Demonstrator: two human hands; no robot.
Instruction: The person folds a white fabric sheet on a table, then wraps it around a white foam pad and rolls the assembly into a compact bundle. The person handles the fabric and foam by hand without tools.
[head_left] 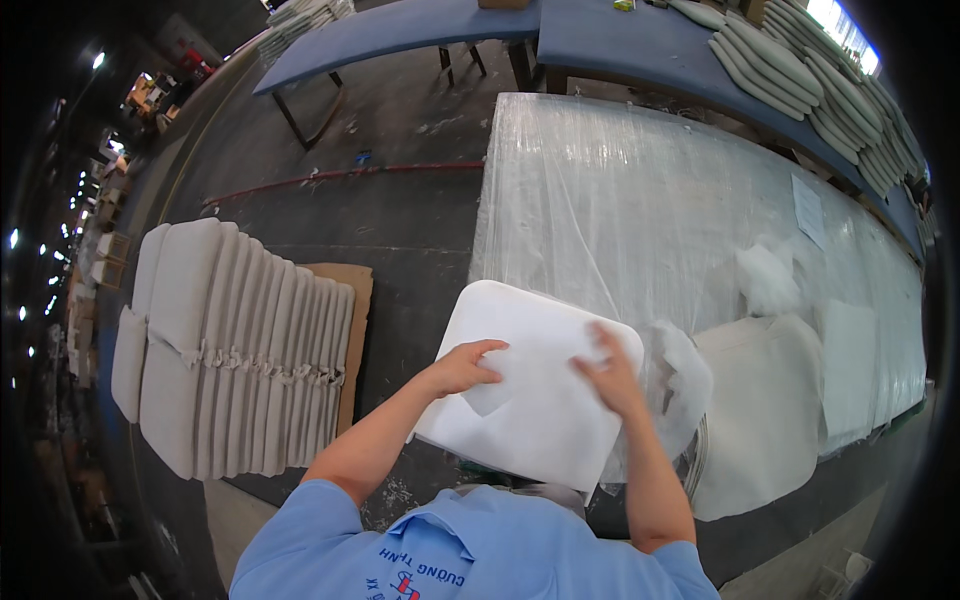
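Observation:
A white rounded square pad (535,400), like a seat cushion, lies right in front of my body. My left hand (466,369) is over its left half, thumb and fingers apart, with a greyish patch like a shadow just below. Over the pad's right side, my right hand (607,372) is spread and somewhat blurred by motion. I see nothing gripped in either hand. To the right of the pad are a crumpled white foam-like sheet (680,385) and a larger off-white rounded panel (760,420).
A row of upright off-white cushions (240,350) stands at left against brown cardboard (357,335). Plastic film covers a large pale block (600,190) ahead and right. Blue-topped tables (400,40) run along the back, with stacked cushions (770,70) at far right.

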